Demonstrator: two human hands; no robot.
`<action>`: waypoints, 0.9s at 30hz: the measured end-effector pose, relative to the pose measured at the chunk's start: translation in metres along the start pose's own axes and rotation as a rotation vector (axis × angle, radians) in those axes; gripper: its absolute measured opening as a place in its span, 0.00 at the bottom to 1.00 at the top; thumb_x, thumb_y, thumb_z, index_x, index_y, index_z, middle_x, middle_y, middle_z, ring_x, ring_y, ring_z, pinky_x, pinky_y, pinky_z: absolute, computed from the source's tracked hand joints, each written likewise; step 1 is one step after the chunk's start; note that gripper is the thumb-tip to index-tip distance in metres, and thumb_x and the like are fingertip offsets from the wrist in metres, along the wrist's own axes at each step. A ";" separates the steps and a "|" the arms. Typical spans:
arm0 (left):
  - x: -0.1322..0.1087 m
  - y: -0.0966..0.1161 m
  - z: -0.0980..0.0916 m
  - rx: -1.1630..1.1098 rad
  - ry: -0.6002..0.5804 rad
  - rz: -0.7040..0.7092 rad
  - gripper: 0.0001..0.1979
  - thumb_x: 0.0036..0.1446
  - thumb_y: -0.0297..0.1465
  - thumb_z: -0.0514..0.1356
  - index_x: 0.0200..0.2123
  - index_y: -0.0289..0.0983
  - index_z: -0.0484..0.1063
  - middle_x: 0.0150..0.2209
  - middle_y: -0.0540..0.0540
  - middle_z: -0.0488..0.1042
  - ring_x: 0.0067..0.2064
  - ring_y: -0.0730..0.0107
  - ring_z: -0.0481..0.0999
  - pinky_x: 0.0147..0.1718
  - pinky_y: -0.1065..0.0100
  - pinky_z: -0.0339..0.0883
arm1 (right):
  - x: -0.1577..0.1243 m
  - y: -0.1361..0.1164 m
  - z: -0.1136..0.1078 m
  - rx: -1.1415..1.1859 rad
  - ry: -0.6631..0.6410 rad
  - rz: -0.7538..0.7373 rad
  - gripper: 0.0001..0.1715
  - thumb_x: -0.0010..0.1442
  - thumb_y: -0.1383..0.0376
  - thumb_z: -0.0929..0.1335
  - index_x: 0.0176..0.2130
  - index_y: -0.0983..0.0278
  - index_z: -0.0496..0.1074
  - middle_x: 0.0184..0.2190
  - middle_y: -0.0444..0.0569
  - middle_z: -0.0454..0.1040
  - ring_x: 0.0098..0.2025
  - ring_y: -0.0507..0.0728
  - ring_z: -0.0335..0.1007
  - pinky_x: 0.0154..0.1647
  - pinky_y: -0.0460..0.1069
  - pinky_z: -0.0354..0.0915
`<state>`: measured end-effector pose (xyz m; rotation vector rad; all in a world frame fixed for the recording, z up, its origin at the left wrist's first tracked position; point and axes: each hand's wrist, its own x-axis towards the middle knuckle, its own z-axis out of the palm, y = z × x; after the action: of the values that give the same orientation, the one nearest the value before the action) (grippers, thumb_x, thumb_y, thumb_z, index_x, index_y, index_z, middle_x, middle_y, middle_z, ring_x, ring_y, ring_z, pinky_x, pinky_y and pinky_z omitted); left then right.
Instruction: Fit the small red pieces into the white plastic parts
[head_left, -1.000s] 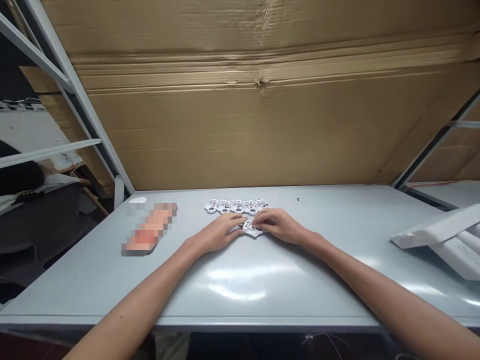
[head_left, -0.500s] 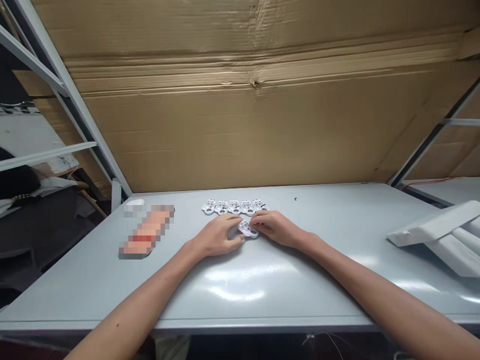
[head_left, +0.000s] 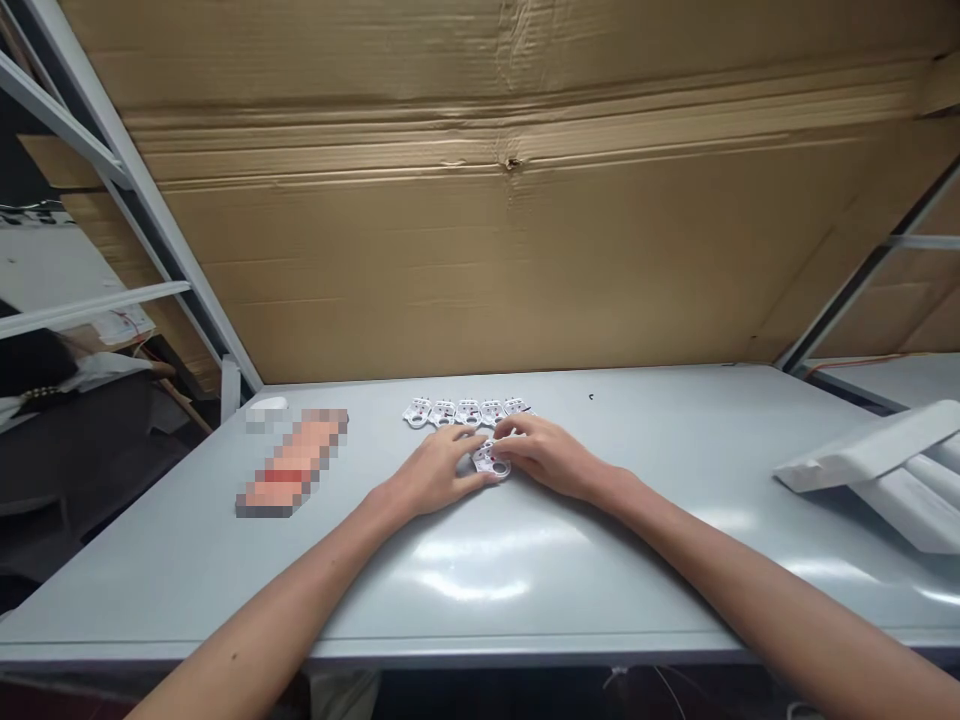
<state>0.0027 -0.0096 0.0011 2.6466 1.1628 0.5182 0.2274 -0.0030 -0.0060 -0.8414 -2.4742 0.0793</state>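
A small white plastic part [head_left: 491,461] with holes and red marks lies on the grey table [head_left: 525,560] between my two hands. My left hand [head_left: 435,470] pinches its left side with thumb and fingers. My right hand [head_left: 547,455] grips its right side, fingers curled over it. Just behind them, a row of several similar white parts [head_left: 465,411] lies flat on the table, side by side.
A blurred pinkish object [head_left: 292,465] and a small white item [head_left: 268,404] lie at the left. White foam pieces [head_left: 885,465] rest at the right edge. A large cardboard sheet [head_left: 510,230] stands behind the table. Metal frame bars [head_left: 135,180] rise at the left.
Both hands have shifted slightly left with the part held between them; the part now sits a little closer to the row.
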 end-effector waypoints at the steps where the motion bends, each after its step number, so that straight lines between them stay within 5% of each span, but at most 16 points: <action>1: 0.000 -0.001 -0.001 0.000 -0.006 0.003 0.23 0.62 0.47 0.59 0.57 0.43 0.71 0.59 0.40 0.68 0.60 0.50 0.67 0.56 0.54 0.63 | -0.001 0.001 -0.002 0.019 -0.015 0.004 0.17 0.66 0.69 0.61 0.41 0.59 0.79 0.45 0.55 0.75 0.42 0.59 0.72 0.39 0.52 0.67; 11: -0.004 -0.010 -0.011 -0.006 -0.050 0.067 0.23 0.65 0.47 0.55 0.59 0.43 0.69 0.55 0.42 0.71 0.54 0.55 0.70 0.52 0.59 0.65 | -0.009 -0.002 -0.015 0.116 -0.176 0.019 0.23 0.68 0.62 0.62 0.60 0.58 0.68 0.58 0.56 0.70 0.56 0.62 0.69 0.56 0.60 0.66; 20: -0.008 -0.016 -0.025 0.015 -0.111 0.070 0.25 0.64 0.47 0.56 0.59 0.42 0.68 0.57 0.42 0.71 0.56 0.54 0.71 0.52 0.59 0.65 | -0.007 -0.011 -0.013 0.035 -0.157 0.006 0.22 0.67 0.58 0.64 0.57 0.60 0.72 0.66 0.58 0.59 0.66 0.66 0.55 0.63 0.62 0.58; 23: -0.007 -0.021 -0.031 0.048 -0.064 0.056 0.22 0.64 0.46 0.55 0.55 0.42 0.71 0.53 0.43 0.75 0.51 0.56 0.74 0.49 0.60 0.67 | -0.005 -0.013 -0.008 0.007 -0.120 0.023 0.30 0.66 0.55 0.64 0.63 0.62 0.64 0.67 0.59 0.57 0.67 0.66 0.54 0.63 0.63 0.58; 27: -0.005 -0.030 -0.032 0.074 0.111 -0.041 0.17 0.66 0.42 0.52 0.44 0.39 0.77 0.42 0.44 0.80 0.43 0.59 0.77 0.43 0.62 0.69 | 0.000 -0.018 0.002 -0.005 -0.143 0.016 0.36 0.66 0.52 0.64 0.67 0.62 0.56 0.68 0.55 0.57 0.71 0.68 0.42 0.67 0.67 0.50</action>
<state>-0.0328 0.0083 0.0199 2.6791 1.2892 0.6335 0.2169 -0.0176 -0.0038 -0.8861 -2.6012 0.1431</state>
